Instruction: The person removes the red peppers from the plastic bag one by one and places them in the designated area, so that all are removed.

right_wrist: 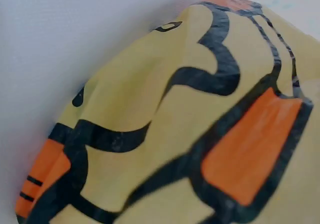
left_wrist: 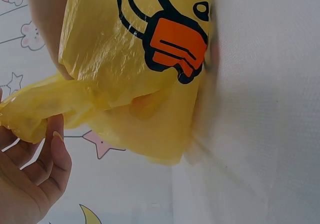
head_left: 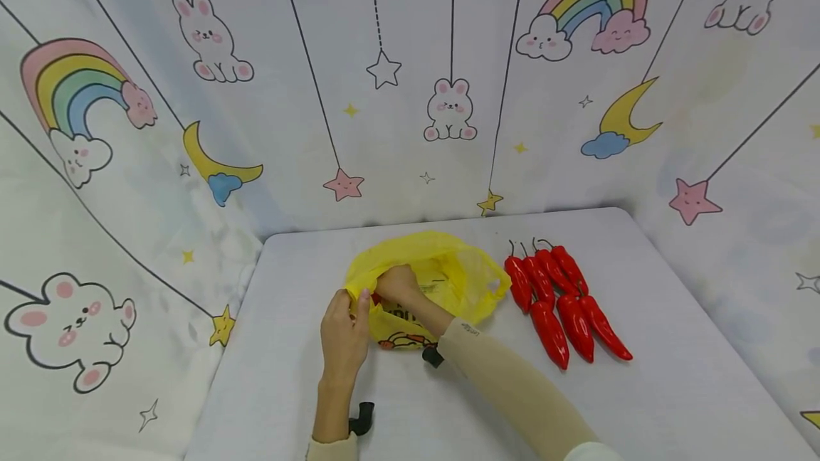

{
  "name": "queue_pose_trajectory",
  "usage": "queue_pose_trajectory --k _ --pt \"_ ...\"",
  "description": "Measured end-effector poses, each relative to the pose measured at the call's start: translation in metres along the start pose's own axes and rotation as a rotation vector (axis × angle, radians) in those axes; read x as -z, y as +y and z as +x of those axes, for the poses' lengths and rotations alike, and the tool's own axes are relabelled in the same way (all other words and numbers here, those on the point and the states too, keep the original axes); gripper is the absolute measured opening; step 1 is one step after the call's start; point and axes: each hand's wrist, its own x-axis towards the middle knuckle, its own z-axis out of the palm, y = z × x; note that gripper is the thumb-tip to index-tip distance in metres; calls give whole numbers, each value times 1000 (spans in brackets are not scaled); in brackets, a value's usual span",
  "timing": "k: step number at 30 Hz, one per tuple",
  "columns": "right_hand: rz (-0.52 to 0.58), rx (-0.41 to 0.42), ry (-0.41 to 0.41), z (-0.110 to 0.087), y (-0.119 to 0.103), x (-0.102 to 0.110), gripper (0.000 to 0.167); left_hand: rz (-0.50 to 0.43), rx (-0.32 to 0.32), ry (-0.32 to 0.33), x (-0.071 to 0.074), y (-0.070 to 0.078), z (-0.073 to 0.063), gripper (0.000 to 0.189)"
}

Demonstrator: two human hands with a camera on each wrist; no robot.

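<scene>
A yellow plastic bag [head_left: 474, 283] with black and orange print stands on the table with its mouth open. My left hand [head_left: 344, 333] pinches the left part of its rim; the left wrist view shows the fingers and thumb [left_wrist: 60, 156] around the gathered plastic. My right hand [head_left: 398, 284] reaches down inside the bag, its fingers hidden from the head camera. A bit of something red [head_left: 376, 299] shows beside it in the bag. In the right wrist view only the printed outside of the bag [right_wrist: 125, 99] fills most of the frame.
Several red chili peppers [head_left: 549, 333] lie in two rows on the white table [head_left: 666, 404], to the right of the bag. A cloth wall [head_left: 397, 134] with cartoon prints rises behind the table and at both sides.
</scene>
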Motion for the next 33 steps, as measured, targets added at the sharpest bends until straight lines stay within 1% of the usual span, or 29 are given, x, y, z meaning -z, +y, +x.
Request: queue_pose_trajectory --k 4,6,8,11,14,17,20,28,33 --pt "-40 5 41 0 -1 4 26 4 -1 -3 0 0 0 34" --pt "-12 -14 58 0 0 6 25 5 -6 -1 -1 -1 0 34" --pt "39 -35 75 1 2 8 25 6 -12 2 -1 -1 1 33" --pt "101 -72 92 1 6 11 29 9 -18 6 -1 -2 1 33" --pt "161 -143 83 -2 9 14 32 10 -22 10 -1 -2 1 32" --pt "199 -230 44 -7 11 18 33 12 -23 13 -1 -2 1 32" --pt "212 -283 9 -13 11 22 36 13 -18 9 -1 -2 0 33" --pt "274 -259 -14 -23 13 33 40 10 -11 7 -1 -1 0 34" --pt "266 -271 -6 -30 16 40 42 9 -8 4 -1 0 0 34"
